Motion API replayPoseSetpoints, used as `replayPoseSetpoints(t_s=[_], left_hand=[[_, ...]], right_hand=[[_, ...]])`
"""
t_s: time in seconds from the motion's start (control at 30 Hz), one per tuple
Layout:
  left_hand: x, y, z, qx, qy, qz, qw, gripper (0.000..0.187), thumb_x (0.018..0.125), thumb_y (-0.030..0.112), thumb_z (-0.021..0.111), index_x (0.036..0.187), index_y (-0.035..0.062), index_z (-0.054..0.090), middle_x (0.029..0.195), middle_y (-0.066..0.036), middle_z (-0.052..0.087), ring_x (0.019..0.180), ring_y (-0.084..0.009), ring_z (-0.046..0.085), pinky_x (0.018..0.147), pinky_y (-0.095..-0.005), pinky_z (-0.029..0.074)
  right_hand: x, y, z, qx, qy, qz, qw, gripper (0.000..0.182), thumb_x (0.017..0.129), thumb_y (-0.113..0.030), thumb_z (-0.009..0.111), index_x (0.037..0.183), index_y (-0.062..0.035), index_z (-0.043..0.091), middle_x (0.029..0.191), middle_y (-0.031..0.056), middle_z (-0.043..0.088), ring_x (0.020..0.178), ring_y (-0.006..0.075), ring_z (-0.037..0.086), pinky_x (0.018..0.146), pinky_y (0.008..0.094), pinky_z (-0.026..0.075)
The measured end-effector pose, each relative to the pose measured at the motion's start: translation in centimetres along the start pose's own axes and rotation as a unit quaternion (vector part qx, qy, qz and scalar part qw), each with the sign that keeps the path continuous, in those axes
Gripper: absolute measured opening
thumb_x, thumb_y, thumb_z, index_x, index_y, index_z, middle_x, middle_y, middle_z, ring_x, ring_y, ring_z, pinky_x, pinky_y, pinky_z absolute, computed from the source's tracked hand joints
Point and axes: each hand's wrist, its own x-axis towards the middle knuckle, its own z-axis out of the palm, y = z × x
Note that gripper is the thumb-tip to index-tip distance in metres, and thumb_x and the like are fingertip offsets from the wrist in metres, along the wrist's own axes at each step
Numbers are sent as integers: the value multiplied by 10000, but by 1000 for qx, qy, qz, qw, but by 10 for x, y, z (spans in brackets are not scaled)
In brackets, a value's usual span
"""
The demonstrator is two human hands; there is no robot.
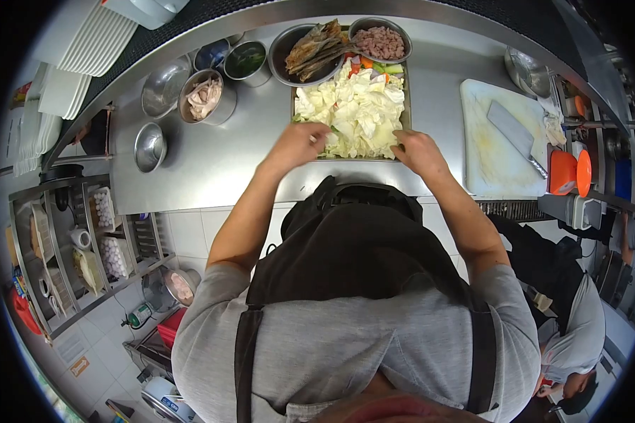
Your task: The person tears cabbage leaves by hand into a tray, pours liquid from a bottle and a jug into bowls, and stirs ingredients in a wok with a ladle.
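Chopped pale cabbage [363, 113] is heaped in a rectangular metal tray [408, 106] in front of me, with bits of orange and green vegetable at its far end. My left hand [305, 146] is at the near left of the heap, its fingers curled in against the cabbage. On the opposite side, my right hand [418, 150] has bent fingers at the tray's near right corner, touching the edge of the heap. What either set of fingertips pinches, cabbage or tray rim, I cannot make out.
Behind the tray stand a bowl of dried fish [314, 53] and a bowl of diced meat [381, 44]. Leftward are a pot of pale meat pieces [204, 99] and metal bowls [150, 146]. A cleaver [511, 130] lies on a cutting board [481, 166]. Another person [578, 328] works at right.
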Motion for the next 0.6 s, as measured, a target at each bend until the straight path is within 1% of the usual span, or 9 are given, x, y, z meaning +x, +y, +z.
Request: replayPoseSetpoints(t_s=[0.07,0.1,0.13,0.2,0.23,0.3,0.37,0.47,0.6], left_hand=[[4,-3,30,55,-72,72,993,223,835,159,645,1000,15,687,903,-148,707,859,-254,692,791,-354,553],[9,-2,39,93,-141,43,985,369,826,215,651,1111,-18,626,1124,-218,645,972,-334,656,878,-388,516],[13,-3,55,93,-142,44,984,369,826,215,651,1111,-18,626,1124,-218,645,972,-334,656,878,-388,516],[16,-16,89,218,40,49,974,591,806,246,663,1276,-64,482,1325,-335,457,1171,-455,512,937,-459,465],[18,-5,85,221,-26,15,975,769,794,275,687,1361,-89,316,1413,-380,278,1266,-529,353,1003,-483,408],[26,5,84,207,-49,-14,977,757,782,284,691,1343,-78,335,1419,-352,295,1291,-520,322,1034,-486,377],[27,5,87,194,-74,-46,977,745,771,293,696,1325,-67,354,1426,-323,313,1317,-510,291,1064,-490,346],[29,0,89,183,-36,-22,982,839,733,355,738,1337,-72,342,1413,-310,334,1317,-497,289,1093,-488,311],[30,-20,104,142,21,13,990,931,711,401,761,1368,-79,309,1414,-344,319,1319,-489,286,1101,-500,293]], right_hand=[[1,5,13,-81,-25,-34,996,573,800,-197,692,1288,26,490,1025,205,632,926,358,629,817,416,522],[3,3,18,-81,-25,-32,996,573,800,-197,692,1288,26,490,1025,205,632,926,358,629,817,416,522],[7,-3,21,-91,-31,-10,995,669,782,-200,710,1341,26,421,1064,228,608,946,371,624,830,417,520],[13,-6,32,-101,-37,14,994,769,764,-204,729,1393,26,352,1102,252,584,966,384,618,843,419,519],[17,-6,38,-86,-15,31,996,857,740,-237,755,1422,15,301,1179,284,546,1016,409,601,869,421,513],[18,-2,47,-69,5,49,996,947,715,-269,782,1450,4,251,1255,315,508,1067,433,583,895,423,507],[16,-7,45,55,42,98,993,1006,670,-276,816,1455,8,255,1283,307,499,1136,429,546,940,424,480],[8,-3,49,151,79,102,980,988,630,-207,828,1451,-41,305,1250,278,511,1113,423,545,930,438,480],[13,-3,59,192,101,100,971,995,615,-194,831,1445,-19,313,1270,269,520,1166,407,524,959,421,466]])
